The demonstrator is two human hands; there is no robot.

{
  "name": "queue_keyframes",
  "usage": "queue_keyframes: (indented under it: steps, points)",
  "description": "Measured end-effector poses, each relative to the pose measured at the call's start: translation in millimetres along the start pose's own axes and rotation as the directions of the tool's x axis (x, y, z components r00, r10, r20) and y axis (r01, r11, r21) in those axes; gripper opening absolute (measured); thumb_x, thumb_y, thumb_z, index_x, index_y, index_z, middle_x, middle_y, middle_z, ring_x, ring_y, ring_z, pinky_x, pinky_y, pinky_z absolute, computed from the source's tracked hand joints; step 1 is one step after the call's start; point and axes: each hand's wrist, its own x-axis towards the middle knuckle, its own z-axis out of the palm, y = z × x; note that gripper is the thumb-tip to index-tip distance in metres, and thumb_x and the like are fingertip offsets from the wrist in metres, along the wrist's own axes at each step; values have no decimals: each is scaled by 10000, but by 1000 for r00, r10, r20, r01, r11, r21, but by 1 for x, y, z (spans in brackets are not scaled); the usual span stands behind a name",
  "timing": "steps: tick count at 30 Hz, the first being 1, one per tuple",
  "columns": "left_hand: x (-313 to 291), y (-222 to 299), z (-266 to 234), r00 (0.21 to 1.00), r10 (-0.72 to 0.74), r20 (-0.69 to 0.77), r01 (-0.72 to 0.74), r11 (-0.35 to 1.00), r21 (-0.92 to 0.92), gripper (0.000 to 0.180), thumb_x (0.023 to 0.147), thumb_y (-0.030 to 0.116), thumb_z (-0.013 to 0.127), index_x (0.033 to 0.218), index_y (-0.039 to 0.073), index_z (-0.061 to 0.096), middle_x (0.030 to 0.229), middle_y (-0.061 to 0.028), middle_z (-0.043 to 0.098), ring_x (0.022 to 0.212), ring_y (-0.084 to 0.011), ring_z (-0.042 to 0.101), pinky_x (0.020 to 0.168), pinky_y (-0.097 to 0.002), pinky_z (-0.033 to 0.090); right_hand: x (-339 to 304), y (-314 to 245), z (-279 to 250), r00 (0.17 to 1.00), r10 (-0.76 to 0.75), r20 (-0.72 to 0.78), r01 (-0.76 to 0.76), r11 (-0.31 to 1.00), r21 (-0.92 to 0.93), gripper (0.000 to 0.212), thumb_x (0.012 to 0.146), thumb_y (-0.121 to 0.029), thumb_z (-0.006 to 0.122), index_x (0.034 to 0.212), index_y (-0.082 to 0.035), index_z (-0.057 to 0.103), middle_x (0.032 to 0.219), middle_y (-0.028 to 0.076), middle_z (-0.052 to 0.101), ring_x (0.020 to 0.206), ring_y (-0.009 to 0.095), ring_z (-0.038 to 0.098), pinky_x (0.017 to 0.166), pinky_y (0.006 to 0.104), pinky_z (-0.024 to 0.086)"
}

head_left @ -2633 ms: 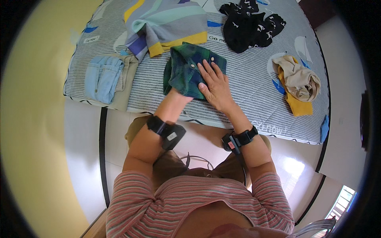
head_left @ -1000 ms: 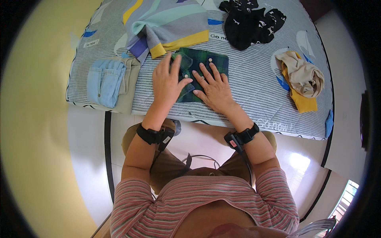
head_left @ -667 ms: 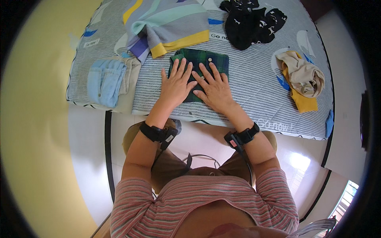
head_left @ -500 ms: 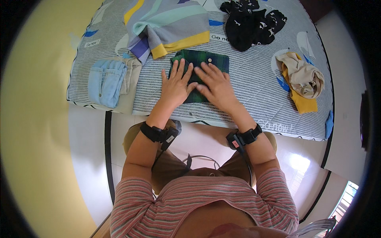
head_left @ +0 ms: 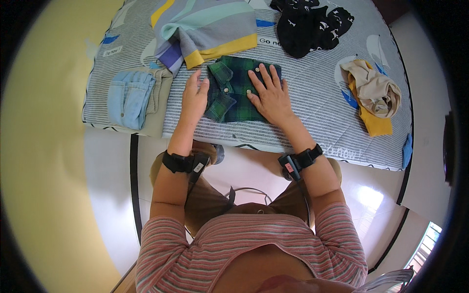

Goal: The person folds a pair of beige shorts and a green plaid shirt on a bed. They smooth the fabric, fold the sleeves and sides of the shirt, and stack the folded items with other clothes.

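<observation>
A green and navy plaid shirt, folded into a flat bundle, lies before me with its collar toward the left and buttons showing. My right hand rests flat on its right half with the fingers spread. Just left of the collar, my left hand is held up on edge, thumb apart from the fingers, nothing in it. Whether its fingers touch the shirt I cannot tell.
Folded light-blue jeans lie on beige cloth at the left. Beyond the shirt is a striped grey, mint and yellow garment. A black printed garment lies far right, beige and yellow clothes nearer, all on a patterned mattress.
My left hand has come off the shirt and moved left, uncovering the collar. My right hand has shifted slightly right and now lies flatter on the shirt.
</observation>
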Motion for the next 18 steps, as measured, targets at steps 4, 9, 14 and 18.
queue_keyframes:
  steps: [4, 9, 14, 18]
  points:
    - [-4, -4, -9, 962, -194, 192, 225, 962, -154, 546, 793, 240, 655, 1206, -37, 430, 1072, -147, 533, 908, -200, 545, 756, -303, 449, 6, 12, -1, 987, 96, -130, -46, 938, 343, 525, 872, -327, 499, 1340, -137, 356, 1405, 200, 259, 1329, 361, 172, 1032, 542, 207]
    - [-22, 32, -29, 803, -321, 503, 434, 892, -123, 604, 743, 171, 718, 1220, -15, 399, 982, -74, 549, 850, -116, 535, 688, -257, 455, 15, 45, 8, 881, 470, 46, -286, 454, 844, 616, 800, -236, 631, 1293, 21, 365, 1307, 250, 399, 1200, 347, 409, 995, 380, 330]
    - [-25, 18, -25, 843, -239, 481, 359, 917, -173, 647, 705, 66, 706, 1249, -15, 364, 1035, -105, 545, 892, -161, 546, 737, -264, 454, 20, 33, -10, 842, 508, 183, -345, 244, 906, 630, 713, -86, 677, 1256, 57, 392, 1123, 215, 521, 996, 274, 538, 826, 320, 457]
    - [-14, 37, -32, 880, -220, 420, 339, 912, -232, 638, 662, 11, 693, 1224, -9, 394, 1064, -154, 535, 950, -204, 540, 793, -301, 449, 11, 43, -26, 793, 373, 482, -466, -138, 874, 606, 669, -24, 661, 1214, 79, 419, 1025, 195, 546, 908, 269, 562, 760, 346, 488]
